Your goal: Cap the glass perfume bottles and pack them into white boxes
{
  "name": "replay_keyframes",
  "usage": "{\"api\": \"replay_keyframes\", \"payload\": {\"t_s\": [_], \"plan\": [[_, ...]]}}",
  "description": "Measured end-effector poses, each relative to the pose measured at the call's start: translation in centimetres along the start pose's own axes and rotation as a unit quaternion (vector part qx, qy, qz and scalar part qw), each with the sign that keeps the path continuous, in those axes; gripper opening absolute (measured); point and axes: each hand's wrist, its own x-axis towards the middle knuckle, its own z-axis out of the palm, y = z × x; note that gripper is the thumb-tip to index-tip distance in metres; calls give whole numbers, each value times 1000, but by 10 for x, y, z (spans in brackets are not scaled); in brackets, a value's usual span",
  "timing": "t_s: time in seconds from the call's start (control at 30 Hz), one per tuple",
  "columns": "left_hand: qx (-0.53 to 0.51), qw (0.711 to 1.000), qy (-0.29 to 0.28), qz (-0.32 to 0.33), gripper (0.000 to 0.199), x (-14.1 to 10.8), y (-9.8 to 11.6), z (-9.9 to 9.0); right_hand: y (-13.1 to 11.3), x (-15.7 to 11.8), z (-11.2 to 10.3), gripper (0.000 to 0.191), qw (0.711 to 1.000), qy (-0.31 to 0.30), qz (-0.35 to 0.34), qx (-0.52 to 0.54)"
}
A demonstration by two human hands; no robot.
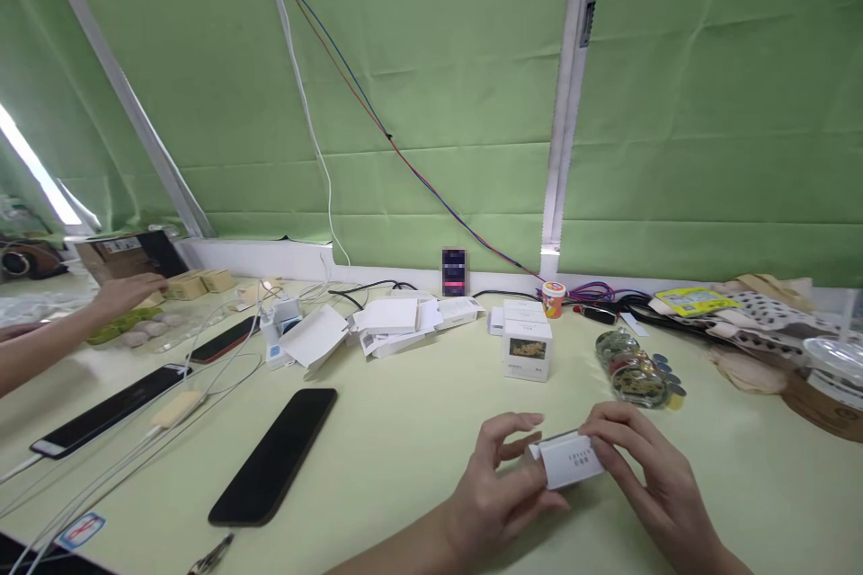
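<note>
A small white box (572, 460) with grey print is held between both hands, low over the pale table. Its left end is gripped by my left hand (502, 481), with the fingers curled around it. My right hand (651, 476) pinches the right end with thumb and fingers. Beyond them stands a row of white boxes (527, 350), the front one bearing a picture. To its right lie round clear containers (628, 368) beside several small dark discs (665, 370). Flat white cartons (387, 319) are piled at the back, left of the row.
A large black phone (273, 456) lies left of my hands, with more phones and white cables further left. Another person's hand (131, 292) reaches over at far left. A lidded cup (832, 377) stands at the right edge, near patterned cloth (782, 314).
</note>
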Motion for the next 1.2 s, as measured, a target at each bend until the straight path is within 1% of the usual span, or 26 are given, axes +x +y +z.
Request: {"api": "replay_keyframes", "payload": {"t_s": [0.1,0.23,0.37,0.6,0.67,0.77,0.9,1.0,1.1,1.2], "plan": [[8,1000,-14,12,30,1,2,-2,-3,3,-1,15,1000,-4,4,3],[7,1000,-14,25,32,2,3,-3,-3,5,-1,16,1000,-17,7,15],[-11,1000,0,25,30,1,2,0,-1,3,-1,15,999,-38,10,26],[-40,998,45,29,33,0,-1,4,-1,4,-1,12,998,-33,42,41],[-37,998,49,32,33,1,-1,3,-1,5,-1,12,997,-35,48,45],[-2,999,26,48,33,6,1,-2,-1,5,-1,13,997,-36,50,53],[26,996,0,88,35,12,2,-6,1,3,0,13,997,-30,51,57],[24,996,8,91,36,14,1,-7,2,2,0,14,996,-26,58,58],[37,994,19,102,41,15,2,-7,3,3,0,13,996,-40,62,55],[66,989,5,129,42,17,4,-9,2,4,0,12,996,-42,66,49]]}}
